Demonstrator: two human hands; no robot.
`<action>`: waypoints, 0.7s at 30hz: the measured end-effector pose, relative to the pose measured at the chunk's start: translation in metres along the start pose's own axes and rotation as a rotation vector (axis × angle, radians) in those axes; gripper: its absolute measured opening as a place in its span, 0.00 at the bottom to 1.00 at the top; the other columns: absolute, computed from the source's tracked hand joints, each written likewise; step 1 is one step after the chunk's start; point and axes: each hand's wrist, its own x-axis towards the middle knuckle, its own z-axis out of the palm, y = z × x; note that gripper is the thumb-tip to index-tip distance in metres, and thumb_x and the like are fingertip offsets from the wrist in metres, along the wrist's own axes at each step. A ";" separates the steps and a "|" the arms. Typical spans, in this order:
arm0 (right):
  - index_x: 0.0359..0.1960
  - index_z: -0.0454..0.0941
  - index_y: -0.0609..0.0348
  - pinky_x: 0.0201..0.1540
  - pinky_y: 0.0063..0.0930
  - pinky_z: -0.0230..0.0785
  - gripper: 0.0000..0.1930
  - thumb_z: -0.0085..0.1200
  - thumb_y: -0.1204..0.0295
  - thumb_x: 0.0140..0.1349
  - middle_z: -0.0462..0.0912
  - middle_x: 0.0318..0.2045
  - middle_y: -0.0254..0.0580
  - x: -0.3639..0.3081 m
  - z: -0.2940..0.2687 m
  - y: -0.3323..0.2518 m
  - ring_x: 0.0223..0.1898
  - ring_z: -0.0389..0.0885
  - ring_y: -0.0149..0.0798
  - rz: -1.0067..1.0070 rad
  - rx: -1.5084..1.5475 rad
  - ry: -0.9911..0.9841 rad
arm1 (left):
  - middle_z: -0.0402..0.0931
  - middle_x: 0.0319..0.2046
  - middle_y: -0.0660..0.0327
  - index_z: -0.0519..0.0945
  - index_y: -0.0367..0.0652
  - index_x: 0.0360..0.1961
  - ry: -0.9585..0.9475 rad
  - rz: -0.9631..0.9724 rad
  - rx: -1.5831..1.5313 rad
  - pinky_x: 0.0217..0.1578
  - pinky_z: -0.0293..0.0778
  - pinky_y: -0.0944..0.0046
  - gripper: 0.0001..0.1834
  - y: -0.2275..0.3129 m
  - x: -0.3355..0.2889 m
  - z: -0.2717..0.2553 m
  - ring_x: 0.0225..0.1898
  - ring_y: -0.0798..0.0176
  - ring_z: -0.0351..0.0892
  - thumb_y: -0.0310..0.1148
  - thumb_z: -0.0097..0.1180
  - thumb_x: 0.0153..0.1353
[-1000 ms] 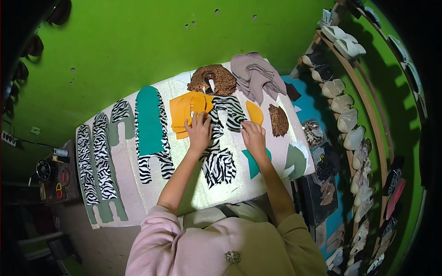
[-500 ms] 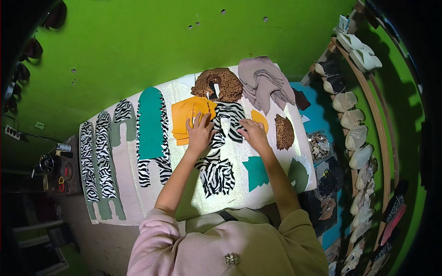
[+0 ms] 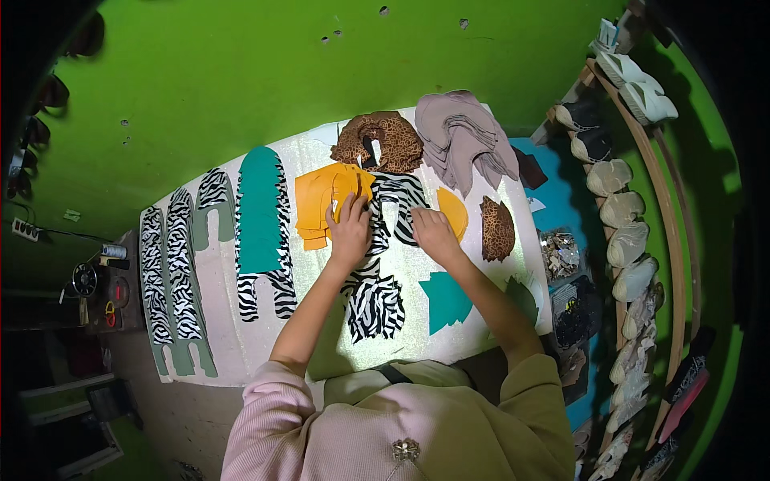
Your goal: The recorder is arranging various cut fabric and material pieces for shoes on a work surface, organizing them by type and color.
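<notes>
A U-shaped zebra-print cut piece (image 3: 411, 189) lies on the table before me, between my two hands. My left hand (image 3: 350, 235) rests on its left leg, beside the stack of orange cut pieces (image 3: 314, 196); its fingers are stretched and slightly apart. On the piece's right leg, my right hand (image 3: 435, 235) has its fingers bent and drawn together at the edge; the thumb's grip is partly hidden. Another orange piece (image 3: 454, 210) lies just past the right hand. A pile of zebra-print pieces (image 3: 377, 311) sits nearer to me.
The pale table (image 3: 321, 353) also carries green pieces over zebra print (image 3: 261, 208), long zebra strips (image 3: 152, 272), leopard-print pieces (image 3: 357, 140), mauve pieces (image 3: 457, 132) and teal pieces (image 3: 446, 303). Shoe forms (image 3: 622, 208) line a wooden rack at right. A green wall (image 3: 241, 72) stands behind.
My right hand's fingers have drawn closer together on the zebra-print piece's right leg. My left hand has shifted slightly, staying near the orange stack. The view has moved a little.
</notes>
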 end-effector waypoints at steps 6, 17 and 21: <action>0.44 0.74 0.65 0.44 0.29 0.65 0.18 0.51 0.72 0.51 0.76 0.36 0.40 0.002 0.000 0.008 0.38 0.74 0.37 -0.069 0.025 0.000 | 0.68 0.56 0.60 0.78 0.44 0.37 0.010 -0.027 0.026 0.61 0.42 0.41 0.11 0.000 0.000 0.001 0.64 0.55 0.59 0.29 0.57 0.50; 0.45 0.76 0.55 0.47 0.34 0.62 0.17 0.54 0.76 0.50 0.76 0.37 0.37 0.004 -0.007 0.005 0.42 0.74 0.38 0.175 0.213 -0.038 | 0.70 0.54 0.63 0.79 0.47 0.37 0.052 -0.071 0.005 0.60 0.43 0.39 0.12 0.002 0.002 0.005 0.63 0.55 0.60 0.28 0.58 0.49; 0.49 0.77 0.52 0.52 0.35 0.60 0.21 0.55 0.78 0.51 0.77 0.45 0.36 0.000 -0.018 0.013 0.50 0.73 0.37 0.184 0.249 0.051 | 0.71 0.52 0.65 0.79 0.48 0.38 0.121 -0.055 -0.082 0.60 0.42 0.39 0.12 0.008 0.010 0.002 0.62 0.56 0.62 0.27 0.58 0.49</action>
